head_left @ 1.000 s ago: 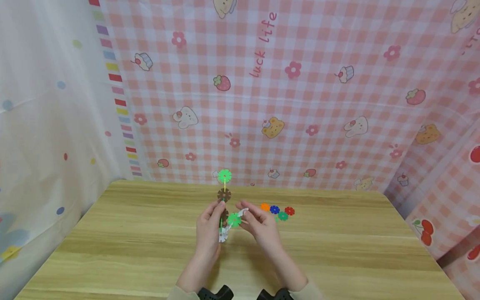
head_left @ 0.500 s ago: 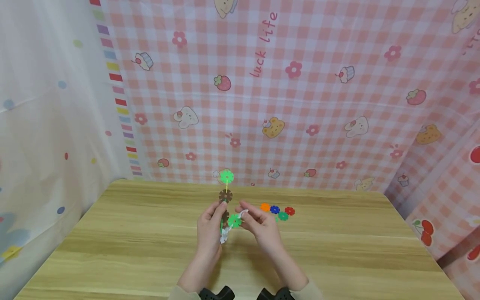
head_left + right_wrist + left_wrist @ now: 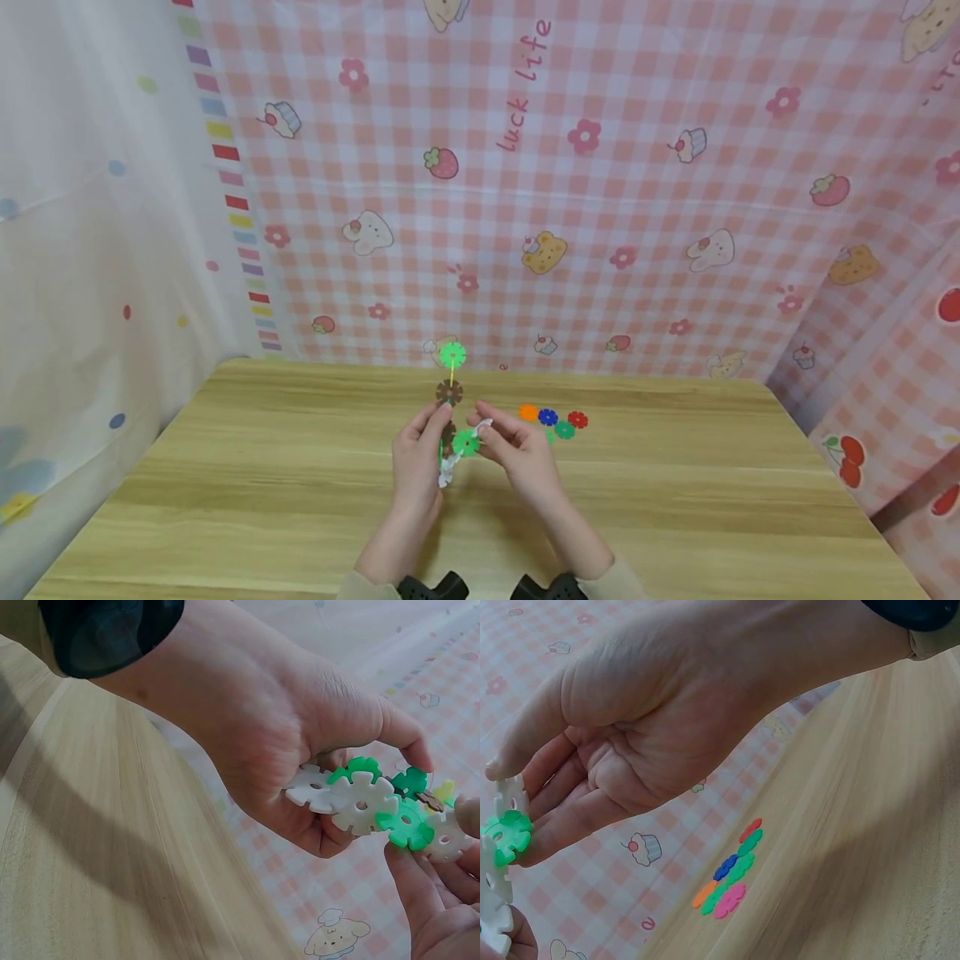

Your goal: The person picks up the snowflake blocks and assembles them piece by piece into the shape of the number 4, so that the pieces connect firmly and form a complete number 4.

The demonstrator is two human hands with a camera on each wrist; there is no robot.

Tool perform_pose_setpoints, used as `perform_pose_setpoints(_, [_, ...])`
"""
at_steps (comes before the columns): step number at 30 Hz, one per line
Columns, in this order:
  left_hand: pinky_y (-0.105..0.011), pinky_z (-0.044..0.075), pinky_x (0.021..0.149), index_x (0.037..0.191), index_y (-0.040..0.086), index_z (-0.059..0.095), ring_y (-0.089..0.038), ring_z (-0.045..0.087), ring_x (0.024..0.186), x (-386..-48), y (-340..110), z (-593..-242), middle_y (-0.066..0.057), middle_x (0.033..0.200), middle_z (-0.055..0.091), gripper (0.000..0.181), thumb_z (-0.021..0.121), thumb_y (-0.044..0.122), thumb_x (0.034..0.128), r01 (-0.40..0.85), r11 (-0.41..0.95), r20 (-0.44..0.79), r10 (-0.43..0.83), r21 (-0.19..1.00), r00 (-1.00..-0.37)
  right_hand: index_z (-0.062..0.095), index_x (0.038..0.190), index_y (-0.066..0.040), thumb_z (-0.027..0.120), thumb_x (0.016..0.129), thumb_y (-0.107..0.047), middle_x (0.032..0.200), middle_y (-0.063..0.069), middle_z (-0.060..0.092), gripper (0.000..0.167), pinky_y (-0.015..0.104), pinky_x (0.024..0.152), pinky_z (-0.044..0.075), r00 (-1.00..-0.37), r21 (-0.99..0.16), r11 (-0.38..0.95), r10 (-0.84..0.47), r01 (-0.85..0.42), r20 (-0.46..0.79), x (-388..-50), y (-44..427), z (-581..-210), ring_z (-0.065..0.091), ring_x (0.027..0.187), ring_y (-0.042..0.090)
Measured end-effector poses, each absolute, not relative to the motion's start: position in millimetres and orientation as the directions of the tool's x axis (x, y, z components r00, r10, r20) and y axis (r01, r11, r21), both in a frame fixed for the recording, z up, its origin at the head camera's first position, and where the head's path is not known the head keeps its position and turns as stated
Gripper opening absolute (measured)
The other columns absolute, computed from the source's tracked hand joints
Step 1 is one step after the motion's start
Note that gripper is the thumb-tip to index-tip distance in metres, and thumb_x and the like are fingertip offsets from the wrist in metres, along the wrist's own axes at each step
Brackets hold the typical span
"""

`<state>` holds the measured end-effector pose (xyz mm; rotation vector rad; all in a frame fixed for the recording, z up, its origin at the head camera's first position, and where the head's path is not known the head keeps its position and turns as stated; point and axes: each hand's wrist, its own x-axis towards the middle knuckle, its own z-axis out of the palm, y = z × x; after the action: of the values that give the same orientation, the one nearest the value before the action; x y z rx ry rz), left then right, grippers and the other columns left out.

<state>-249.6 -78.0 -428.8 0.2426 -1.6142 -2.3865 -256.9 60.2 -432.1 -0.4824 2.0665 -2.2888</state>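
Note:
Notched plastic snowflake discs are joined in a chain between my hands. My left hand [image 3: 417, 454] holds the chain's side with two brown discs [image 3: 449, 392] and a bright green disc [image 3: 452, 354] at the far end. White discs [image 3: 446, 477] hang by its palm. My right hand [image 3: 525, 454] pinches a white disc [image 3: 482, 428] between thumb and fingers. Linked to that one is a bright green disc [image 3: 466, 443], bridging the gap between the hands. In the right wrist view the left palm hides part of the white disc [image 3: 311, 787].
On the wooden table [image 3: 675, 500], beyond the right hand, lie loose discs: orange [image 3: 528, 412], blue [image 3: 547, 417], red [image 3: 577, 420] and green [image 3: 565, 430]. The left wrist view also shows a pink disc [image 3: 730, 901]. A checked curtain [image 3: 600, 208] hangs behind the table.
The white disc by my left palm has turned from nearly face-on to a more edge-on angle. The linked green disc has dropped slightly. Both hands keep their hold.

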Motion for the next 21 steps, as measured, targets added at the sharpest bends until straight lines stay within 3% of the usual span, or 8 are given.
perform_pose_setpoints(6, [-0.02, 0.05, 0.068, 0.109, -0.005, 0.066, -0.013, 0.056, 0.087, -249.7, -79.4, -430.1, -0.003, 0.096, 0.063, 0.033, 0.066, 0.023, 0.0923, 0.108, -0.346, 0.002, -0.293, 0.932, -0.956, 0.057, 0.131, 0.003, 0.059, 0.096, -0.006, 0.12, 0.022, 0.063, 0.036, 0.033, 0.083, 0.053, -0.946, -0.974, -0.122, -0.243, -0.192, 0.216, -258.3, 60.4, -433.6, 0.06, 0.113, 0.032])
perform_pose_setpoints(16, [-0.019, 0.046, 0.059, 0.103, -0.001, 0.068, -0.009, 0.053, 0.073, -250.0, -80.7, -433.0, 0.0, 0.083, 0.06, 0.026, 0.065, 0.022, 0.0931, 0.093, -0.351, -0.019, -0.303, 0.932, -0.953, 0.056, 0.13, 0.006, 0.061, 0.095, -0.006, 0.118, 0.028, 0.062, 0.037, 0.033, 0.083, 0.053, -0.939, -0.97, -0.108, -0.248, -0.219, 0.239, -256.9, 58.8, -433.4, 0.062, 0.109, 0.031])
perform_pose_setpoints(21, [-0.021, 0.047, 0.067, 0.108, -0.002, 0.067, -0.013, 0.054, 0.084, -251.1, -80.1, -431.2, -0.003, 0.094, 0.062, 0.03, 0.065, 0.024, 0.0931, 0.096, -0.335, -0.014, -0.313, 0.937, -0.95, 0.055, 0.131, 0.005, 0.061, 0.095, -0.008, 0.118, 0.026, 0.063, 0.038, 0.032, 0.083, 0.053, -0.943, -0.974, -0.094, -0.246, -0.206, 0.223, -257.1, 60.0, -434.7, 0.063, 0.108, 0.029])
